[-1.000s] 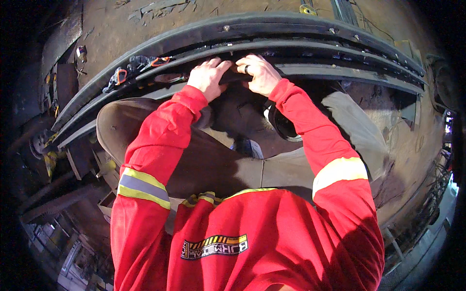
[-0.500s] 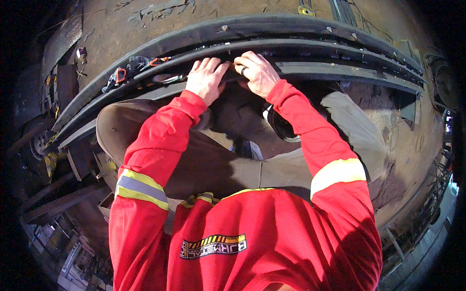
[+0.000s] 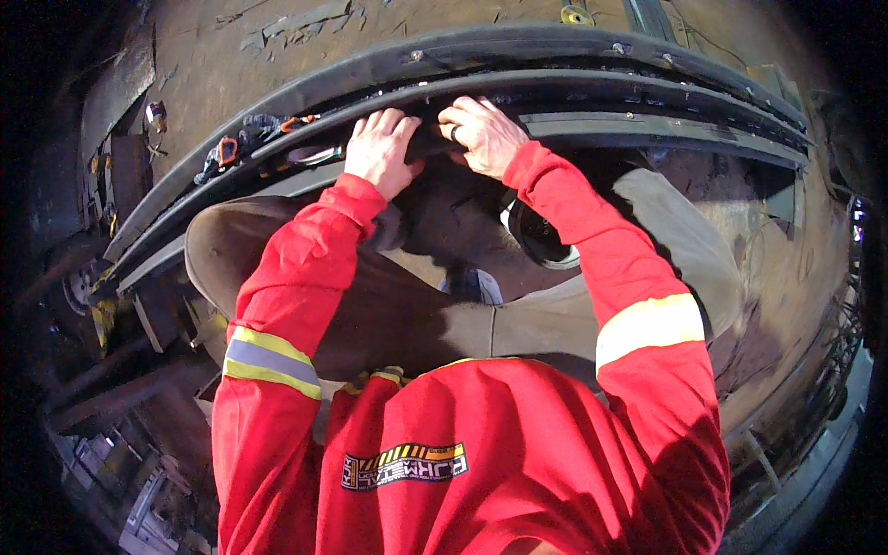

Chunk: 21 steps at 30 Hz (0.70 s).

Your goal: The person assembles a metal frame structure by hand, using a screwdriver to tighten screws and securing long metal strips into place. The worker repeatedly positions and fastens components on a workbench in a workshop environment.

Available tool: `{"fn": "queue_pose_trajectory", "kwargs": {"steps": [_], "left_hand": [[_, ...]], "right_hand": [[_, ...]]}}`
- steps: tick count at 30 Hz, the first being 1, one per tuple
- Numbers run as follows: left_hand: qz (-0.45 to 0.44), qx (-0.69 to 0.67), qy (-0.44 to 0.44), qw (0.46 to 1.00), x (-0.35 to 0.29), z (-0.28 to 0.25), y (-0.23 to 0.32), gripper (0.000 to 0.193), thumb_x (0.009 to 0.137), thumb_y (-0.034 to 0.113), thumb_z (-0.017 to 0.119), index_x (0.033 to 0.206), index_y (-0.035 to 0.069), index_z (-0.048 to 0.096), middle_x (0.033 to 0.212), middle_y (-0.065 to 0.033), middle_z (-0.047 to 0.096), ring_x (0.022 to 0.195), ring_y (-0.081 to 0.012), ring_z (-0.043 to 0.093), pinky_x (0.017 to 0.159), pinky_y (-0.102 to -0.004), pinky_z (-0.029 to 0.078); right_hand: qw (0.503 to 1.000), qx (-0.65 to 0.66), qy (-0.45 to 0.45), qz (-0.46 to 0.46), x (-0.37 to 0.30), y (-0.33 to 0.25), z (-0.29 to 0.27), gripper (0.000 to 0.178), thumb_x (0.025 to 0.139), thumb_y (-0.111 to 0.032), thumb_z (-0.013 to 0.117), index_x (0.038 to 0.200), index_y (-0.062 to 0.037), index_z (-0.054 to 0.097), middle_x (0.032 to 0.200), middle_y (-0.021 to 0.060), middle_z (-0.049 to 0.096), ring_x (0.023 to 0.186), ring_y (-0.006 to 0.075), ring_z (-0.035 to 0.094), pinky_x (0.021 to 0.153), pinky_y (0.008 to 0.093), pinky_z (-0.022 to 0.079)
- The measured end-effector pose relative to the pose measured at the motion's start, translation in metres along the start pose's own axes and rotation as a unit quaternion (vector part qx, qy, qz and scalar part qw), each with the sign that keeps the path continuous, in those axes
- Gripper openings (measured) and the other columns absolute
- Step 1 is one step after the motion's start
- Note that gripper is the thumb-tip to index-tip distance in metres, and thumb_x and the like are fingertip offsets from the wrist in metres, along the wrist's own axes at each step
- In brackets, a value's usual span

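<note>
Left hand and right hand curl at dark rails, can't tell if gripping

Three long, dark grey metal rails run side by side from left to right beyond the knees, roughly parallel, with dark channels between them; whether they are separate bars or flanges of one beam cannot be told. The far rail is the broadest, its face dotted with small bright spots; the middle rail shows a narrow, smooth, paler edge; the near rail has a flat, lighter grey top, while its central stretch is covered or lost in shadow; all three appear bowed in the wide view.
</note>
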<state>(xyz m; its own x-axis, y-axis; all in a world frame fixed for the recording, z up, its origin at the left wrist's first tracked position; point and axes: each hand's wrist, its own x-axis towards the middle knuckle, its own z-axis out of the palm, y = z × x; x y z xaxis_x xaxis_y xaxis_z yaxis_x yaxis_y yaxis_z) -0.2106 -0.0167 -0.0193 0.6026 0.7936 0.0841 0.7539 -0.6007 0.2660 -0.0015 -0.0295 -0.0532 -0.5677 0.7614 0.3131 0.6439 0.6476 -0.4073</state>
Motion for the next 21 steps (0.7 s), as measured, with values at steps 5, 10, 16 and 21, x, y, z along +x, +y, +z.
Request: {"fn": "queue_pose_trajectory", "kwargs": {"steps": [5, 10, 16, 21], "left_hand": [[0.044, 0.004, 0.005, 0.999, 0.007, 0.0, 0.012, 0.054, 0.06, 0.015, 0.076, 0.111, 0.009, 0.06, 0.106, -0.0087, 0.057, 0.103, -0.0283, 0.053, 0.089, -0.0387, 0.043], [0.069, 0.011, -0.008, 0.997, 0.01, 0.01, 0.014, 0.042, 0.059, 0.01, 0.07, 0.101, 0.009, 0.065, 0.096, -0.007, 0.059, 0.097, -0.027, 0.053, 0.084, -0.0384, 0.043], [0.003, 0.043, -0.098, 0.994, 0.026, -0.007, 0.032, 0.041, 0.06, 0.008, 0.072, 0.099, 0.011, 0.06, 0.097, -0.0078, 0.057, 0.098, -0.0276, 0.053, 0.084, -0.0394, 0.042], [0.011, 0.081, 0.009, 0.997, 0.008, 0.007, 0.032, 0.051, 0.06, 0.015, 0.077, 0.107, 0.014, 0.058, 0.101, -0.0079, 0.054, 0.102, -0.0283, 0.05, 0.088, -0.0412, 0.04]], "right_hand": [[0.99, -0.102, 0.068, 0.07, -0.032, 0.002, -0.016, 0.053, 0.061, -0.009, 0.072, 0.112, -0.0113, 0.061, 0.108, 0.0069, 0.056, 0.107, 0.026, 0.052, 0.091, 0.04, 0.042], [0.98, -0.138, 0.125, 0.073, -0.057, 0.023, -0.022, 0.029, 0.07, -0.01, 0.061, 0.099, -0.0086, 0.065, 0.101, 0.0044, 0.059, 0.102, 0.0233, 0.055, 0.089, 0.0378, 0.043], [0.978, -0.139, 0.111, 0.108, -0.059, 0.02, -0.021, 0.025, 0.072, -0.012, 0.06, 0.097, -0.0097, 0.065, 0.096, 0.003, 0.057, 0.1, 0.0211, 0.053, 0.09, 0.0364, 0.042], [0.958, -0.188, 0.174, 0.132, -0.069, 0.022, -0.032, 0.035, 0.064, -0.016, 0.068, 0.098, -0.0109, 0.063, 0.095, 0.0027, 0.056, 0.098, 0.0226, 0.052, 0.09, 0.0404, 0.041]]}}
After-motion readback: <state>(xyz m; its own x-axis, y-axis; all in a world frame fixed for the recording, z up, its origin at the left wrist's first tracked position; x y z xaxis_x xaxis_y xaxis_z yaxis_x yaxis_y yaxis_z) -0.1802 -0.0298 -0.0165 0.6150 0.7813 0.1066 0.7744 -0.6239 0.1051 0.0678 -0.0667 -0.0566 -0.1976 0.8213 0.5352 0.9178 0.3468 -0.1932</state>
